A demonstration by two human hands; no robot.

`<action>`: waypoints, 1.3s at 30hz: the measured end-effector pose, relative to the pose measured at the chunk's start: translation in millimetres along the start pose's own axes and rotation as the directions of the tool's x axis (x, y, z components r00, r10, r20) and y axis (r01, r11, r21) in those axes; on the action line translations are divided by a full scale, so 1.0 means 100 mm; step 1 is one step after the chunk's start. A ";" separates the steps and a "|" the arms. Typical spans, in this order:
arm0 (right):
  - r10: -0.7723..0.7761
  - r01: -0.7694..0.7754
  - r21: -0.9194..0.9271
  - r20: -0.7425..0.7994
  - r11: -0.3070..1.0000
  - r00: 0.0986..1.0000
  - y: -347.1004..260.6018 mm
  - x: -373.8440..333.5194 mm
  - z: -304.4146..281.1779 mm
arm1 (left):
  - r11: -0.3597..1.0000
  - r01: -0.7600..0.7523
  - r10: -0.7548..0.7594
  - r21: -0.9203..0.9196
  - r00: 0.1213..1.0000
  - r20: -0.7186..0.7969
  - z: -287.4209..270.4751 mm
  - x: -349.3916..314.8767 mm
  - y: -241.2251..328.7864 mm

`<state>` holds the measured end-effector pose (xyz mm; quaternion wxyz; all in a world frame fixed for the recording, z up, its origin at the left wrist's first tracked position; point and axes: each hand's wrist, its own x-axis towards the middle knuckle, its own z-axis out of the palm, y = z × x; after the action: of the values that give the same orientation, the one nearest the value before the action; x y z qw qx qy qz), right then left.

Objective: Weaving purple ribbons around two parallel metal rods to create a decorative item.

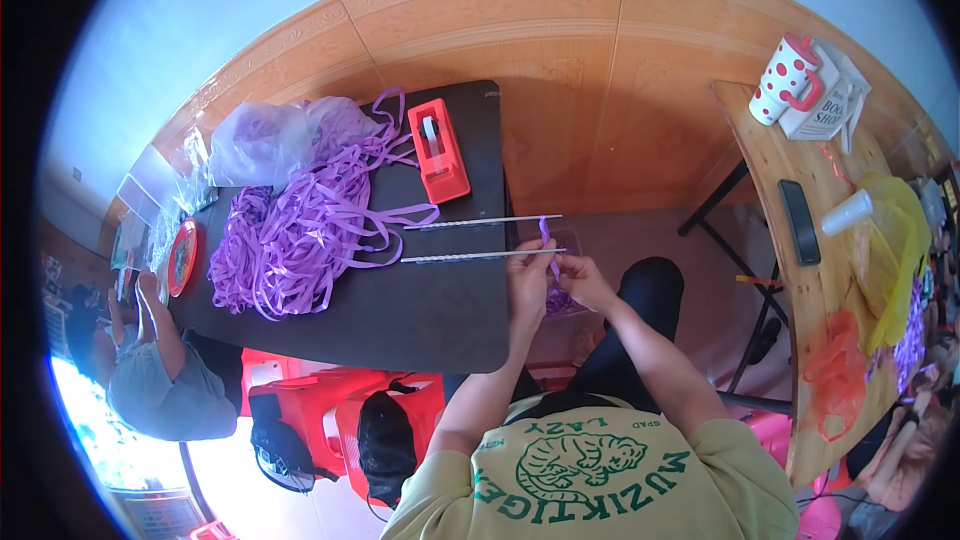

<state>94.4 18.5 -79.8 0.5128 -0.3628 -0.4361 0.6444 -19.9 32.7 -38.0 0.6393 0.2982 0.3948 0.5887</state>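
Centre frame: left hand (527,278) and right hand (585,282), both grips pinching purple ribbon (545,231) at lower twisted rod (460,258); ribbon looks light, soft, slippery; best pinched flat, near rod.

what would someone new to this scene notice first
The big tangled heap of purple ribbon on the left part of the black table stands out most, with a bright red tape dispenser to its right. Below the dispenser in the picture, two thin pale rods jut past the table's right edge. At upper right, a red-spotted white tumbler stands on a wooden table.
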 end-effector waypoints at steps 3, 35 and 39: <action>-0.020 0.019 -0.071 -0.012 0.997 1.000 0.24 -0.04 -0.04 | 0.999 -0.044 0.044 -0.009 0.999 -0.017 -0.02 0.02 -0.03; 0.205 -0.238 -0.403 -0.123 0.884 0.971 1.45 -0.15 -0.52 | 0.929 -0.107 0.141 0.354 0.987 -0.072 -0.63 -0.15 -0.81; 0.240 -0.261 -0.393 -0.103 0.882 0.965 1.46 -0.17 -0.63 | 0.808 0.174 -0.077 0.563 0.979 -0.191 -0.69 -0.07 -1.00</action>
<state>105.3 0.4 -238.1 0.3503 -0.5305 -0.4956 0.5918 -27.4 7.3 -156.7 0.5228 0.4030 0.6230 0.4198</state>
